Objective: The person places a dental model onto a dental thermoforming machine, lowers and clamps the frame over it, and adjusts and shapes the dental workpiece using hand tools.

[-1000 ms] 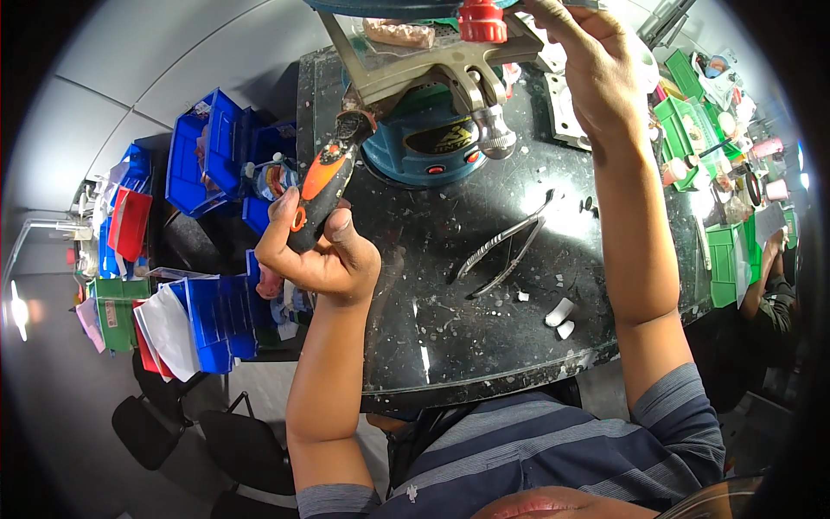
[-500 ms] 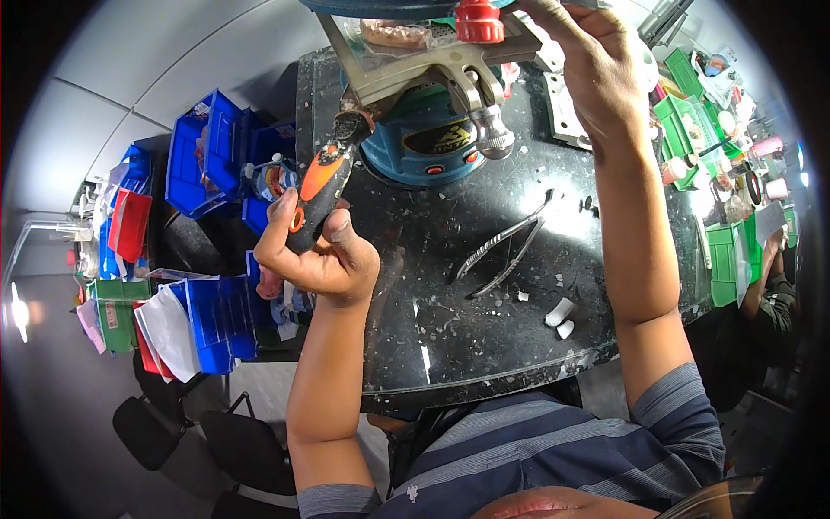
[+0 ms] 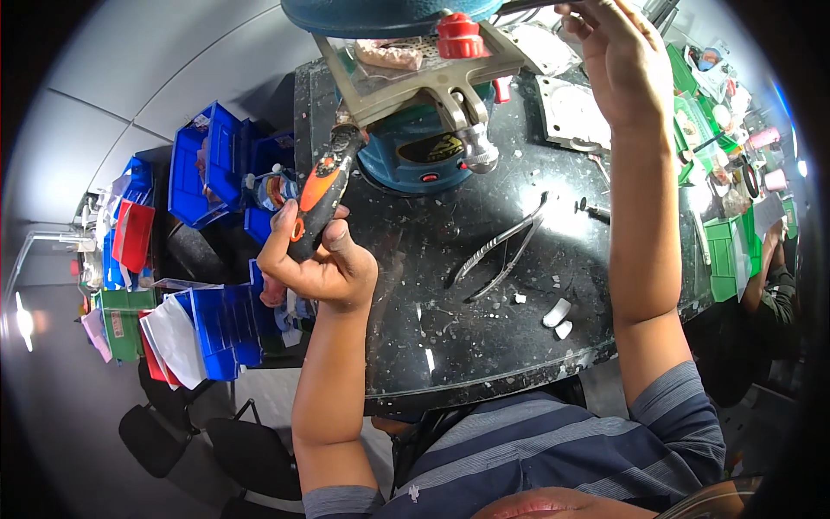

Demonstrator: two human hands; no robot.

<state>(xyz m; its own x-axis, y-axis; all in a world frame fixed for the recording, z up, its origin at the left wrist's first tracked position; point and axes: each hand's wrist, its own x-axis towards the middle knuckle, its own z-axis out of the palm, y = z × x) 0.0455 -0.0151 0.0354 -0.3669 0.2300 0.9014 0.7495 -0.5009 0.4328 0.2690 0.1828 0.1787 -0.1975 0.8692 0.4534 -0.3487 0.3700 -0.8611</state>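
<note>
one machine [image 3: 406, 95], one orange-black handle [image 3: 322, 186], one plier [image 3: 494, 247] show.

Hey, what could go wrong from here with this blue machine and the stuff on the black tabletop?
The left hand holds the orange-and-black handle near its end, so the grip could slip and jolt the metal frame. The pliers lie splayed on the black tabletop and might get knocked. Loose white chunks near the front could be brushed off the edge.

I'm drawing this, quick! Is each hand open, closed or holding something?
Left hand: closed, holding the orange-and-black handle.
Right hand: fingers bent near the dark bar up top; can't tell if its grip is closed.
</note>
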